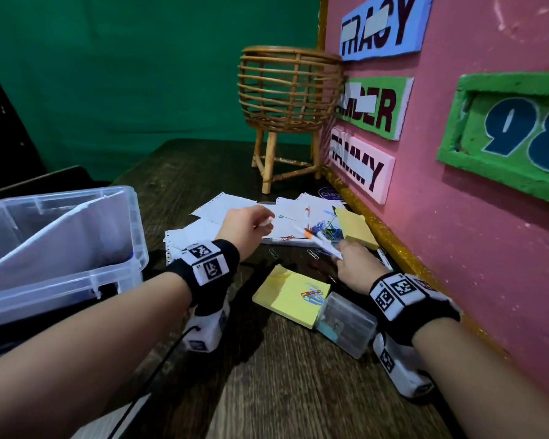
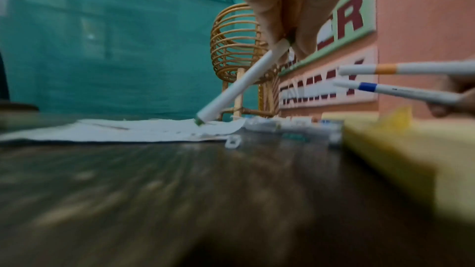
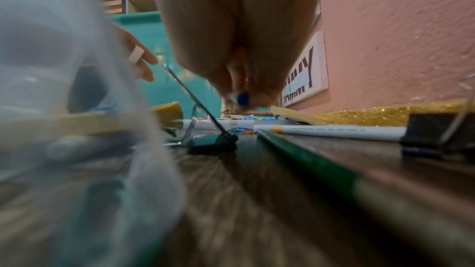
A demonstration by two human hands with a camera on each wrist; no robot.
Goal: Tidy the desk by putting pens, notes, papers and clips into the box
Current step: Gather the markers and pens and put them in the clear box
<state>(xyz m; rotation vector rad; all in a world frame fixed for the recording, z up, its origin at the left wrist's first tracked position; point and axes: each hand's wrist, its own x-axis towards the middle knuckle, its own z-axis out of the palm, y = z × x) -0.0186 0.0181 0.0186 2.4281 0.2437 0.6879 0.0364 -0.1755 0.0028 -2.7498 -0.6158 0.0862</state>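
My left hand [image 1: 251, 224] hovers over the scattered white papers [image 1: 210, 210] and pinches a white pen [image 2: 241, 82], whose green tip touches the sheet. My right hand [image 1: 352, 264] grips two white pens [image 1: 317, 239], one with an orange band [image 2: 385, 69], one with a blue band [image 2: 367, 86]. Coloured paper clips [image 1: 327, 228] lie heaped on the papers. Two yellow sticky-note pads sit near, one by the wall [image 1: 355, 228], one closer [image 1: 286, 296] with clips on it. The clear plastic box [image 1: 114, 267] stands at the left, a sheet leaning inside.
A rattan basket on legs [image 1: 286, 99] stands at the back by the pink wall [image 1: 457, 217]. A small clear case [image 1: 346, 324] lies beside the near pad. In the right wrist view a black binder clip [image 3: 434, 137], another white pen [image 3: 334, 131] and a green-edged item [image 3: 308, 159] rest on the dark wood desk.
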